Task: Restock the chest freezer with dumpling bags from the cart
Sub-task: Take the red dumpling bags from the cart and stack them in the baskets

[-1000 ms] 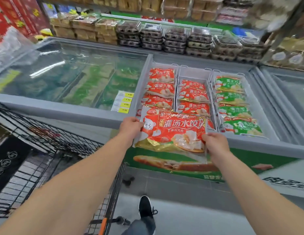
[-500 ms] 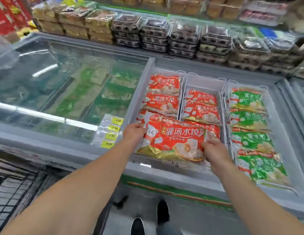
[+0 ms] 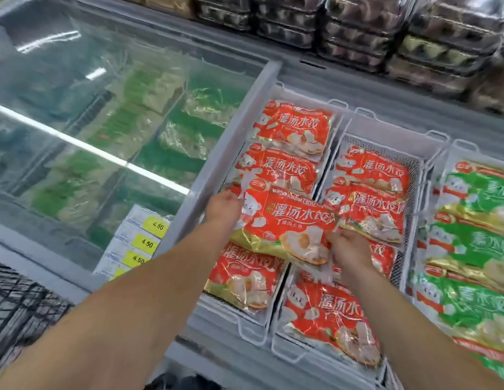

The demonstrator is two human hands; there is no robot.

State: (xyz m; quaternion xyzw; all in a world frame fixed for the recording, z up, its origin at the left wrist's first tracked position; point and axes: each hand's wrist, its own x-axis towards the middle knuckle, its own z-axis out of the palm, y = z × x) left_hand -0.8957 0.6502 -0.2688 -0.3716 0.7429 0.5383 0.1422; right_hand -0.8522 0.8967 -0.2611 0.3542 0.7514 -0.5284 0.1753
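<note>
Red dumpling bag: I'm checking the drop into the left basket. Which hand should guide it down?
Probably left. The left hand grips the red dumpling bag over the left basket; the right hand sits over the middle basket.

A red and gold dumpling bag [image 3: 284, 229] is held flat, slightly tilted, over the open chest freezer [image 3: 242, 119], label up, gripped at its left and right edges. Beneath it, more red dumpling bags [image 3: 290, 128] lie overlapping in two white wire baskets [image 3: 386, 133]. Green dumpling bags [image 3: 475, 243] fill the basket to the right.
</note>
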